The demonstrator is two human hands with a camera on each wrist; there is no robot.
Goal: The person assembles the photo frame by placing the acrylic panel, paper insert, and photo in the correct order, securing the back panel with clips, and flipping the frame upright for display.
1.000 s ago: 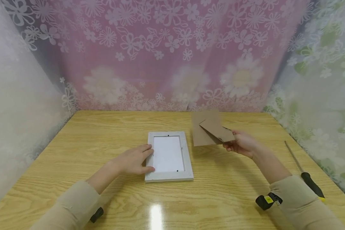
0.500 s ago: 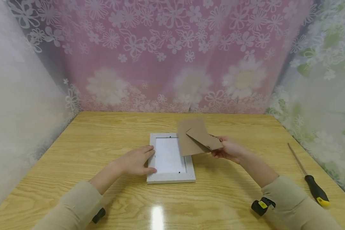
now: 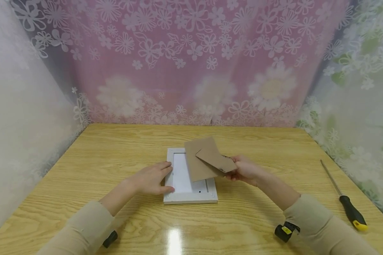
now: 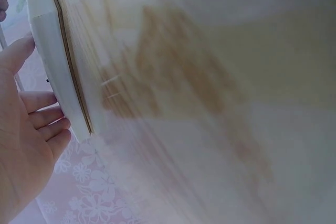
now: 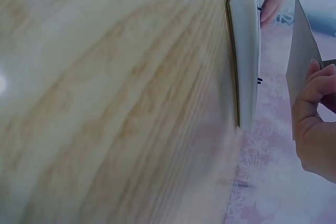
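A white picture frame lies face down on the table, with a white sheet inside its opening. My left hand rests on its left side, fingers extended along the edge. In the left wrist view, those fingertips touch the frame's side. With its thumb and fingers, my right hand pinches a brown backing board by its easel leg. The board is tilted and covers the frame's upper right part in the head view. From the right wrist view, a gap shows between the board and the frame.
A screwdriver with a black and yellow handle lies at the right of the wooden table. Flowered curtains hang behind the table and at both sides. Small dark tabs stick up from the frame's back.
My right hand has moved left, carrying the backing board from the frame's right side to over it. The left hand stays at the frame's left edge.
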